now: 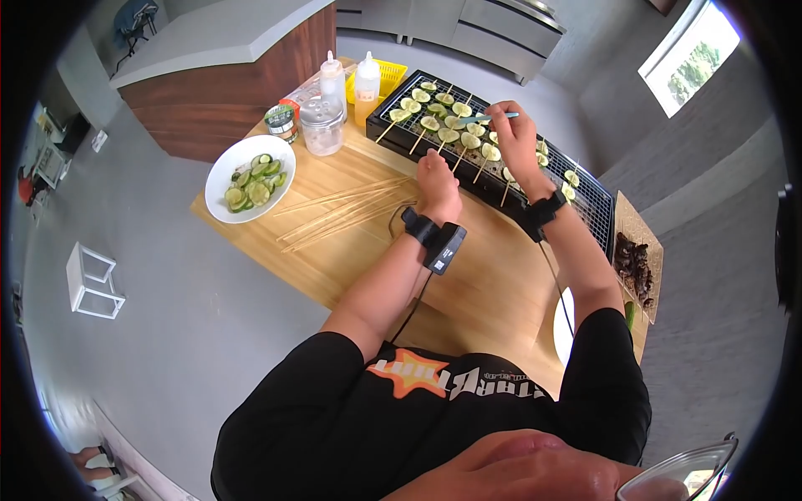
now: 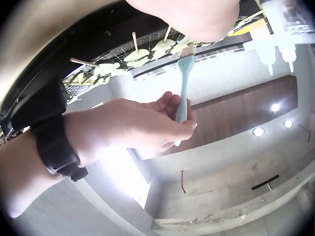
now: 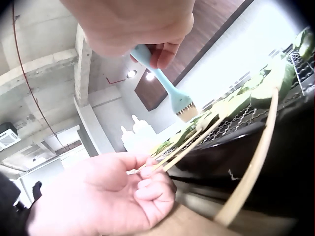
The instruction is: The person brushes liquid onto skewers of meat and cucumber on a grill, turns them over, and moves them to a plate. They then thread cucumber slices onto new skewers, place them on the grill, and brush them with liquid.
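Note:
My right hand point(image 1: 511, 142) holds a light blue basting brush point(image 2: 184, 78) by its handle, over the grill point(image 1: 476, 179). Its pale bristles point down at the skewered slices in the right wrist view. On the grill's wire mesh lie several skewers of round, green-skinned vegetable slices point(image 1: 470, 140), their bare sticks jutting over the near edge. At that edge my left hand point(image 1: 440, 188) has its fingers curled and pinches the end of a wooden skewer point(image 3: 194, 147). In the left wrist view, only part of the left hand point(image 2: 192, 17) shows at the top.
Left on the wooden table point(image 1: 493, 275) are a white bowl point(image 1: 219, 177) of green slices, loose wooden sticks point(image 1: 342, 213), a lidded shaker point(image 1: 322, 134), a small can point(image 1: 281, 123) and two squeeze bottles point(image 1: 366, 88) before a yellow basket point(image 1: 391, 77). Dark skewered food point(image 1: 635, 267) lies on a right-hand tray.

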{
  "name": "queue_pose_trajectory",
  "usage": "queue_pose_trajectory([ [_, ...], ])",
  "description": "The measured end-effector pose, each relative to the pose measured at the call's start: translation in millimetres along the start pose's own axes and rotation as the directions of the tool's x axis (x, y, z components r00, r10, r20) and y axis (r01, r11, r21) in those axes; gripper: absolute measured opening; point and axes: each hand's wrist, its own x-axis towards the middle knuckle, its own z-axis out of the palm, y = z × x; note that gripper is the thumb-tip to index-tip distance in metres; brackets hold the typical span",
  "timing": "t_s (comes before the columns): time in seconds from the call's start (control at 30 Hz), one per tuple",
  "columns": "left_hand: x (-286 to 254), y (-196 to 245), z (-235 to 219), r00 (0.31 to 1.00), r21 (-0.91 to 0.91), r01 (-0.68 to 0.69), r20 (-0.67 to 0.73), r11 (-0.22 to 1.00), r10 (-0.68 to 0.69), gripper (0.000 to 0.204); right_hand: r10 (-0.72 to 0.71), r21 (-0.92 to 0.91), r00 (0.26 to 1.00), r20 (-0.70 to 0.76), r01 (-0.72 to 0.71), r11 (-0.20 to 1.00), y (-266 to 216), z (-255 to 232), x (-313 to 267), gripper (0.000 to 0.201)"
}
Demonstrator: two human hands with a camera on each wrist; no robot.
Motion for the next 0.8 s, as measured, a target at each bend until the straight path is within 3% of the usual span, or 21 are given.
queue_pose_trajectory([
  [0.13,-4.9,3.7,6.2,1.0,-0.02,-0.013,-0.022,1.0,0.013,0.02,-0.083,-0.045,0.988,0.132,0.09,0.995,-10.8,1.8,-18.0,0.02],
  [0.37,3.7,-1.0,0.8,0.987,0.068,-0.143,0.085,0.987,0.138,0.022,-0.063,0.097,0.996,-0.069,0.069,0.993,-21.0,-16.4,-18.1,0.021],
  [0.57,-1.6,2.9,5.1,0.973,0.042,-0.222,0.077,0.974,0.218,0.015,-0.091,0.085,0.987,-0.132,0.103,0.991,-9.1,-22.6,-9.1,0.024],
  [0.67,10.2,-6.4,2.4,0.932,0.105,-0.358,0.102,0.928,0.348,0.015,-0.095,0.065,0.983,-0.158,0.107,0.992,-4.8,-20.5,-5.7,0.025],
  [0.8,23.9,-16.9,-1.6,0.939,0.147,-0.342,0.085,0.928,0.332,0.016,-0.068,0.012,0.989,-0.134,0.07,0.997,12.5,-18.8,0.1,0.026],
])
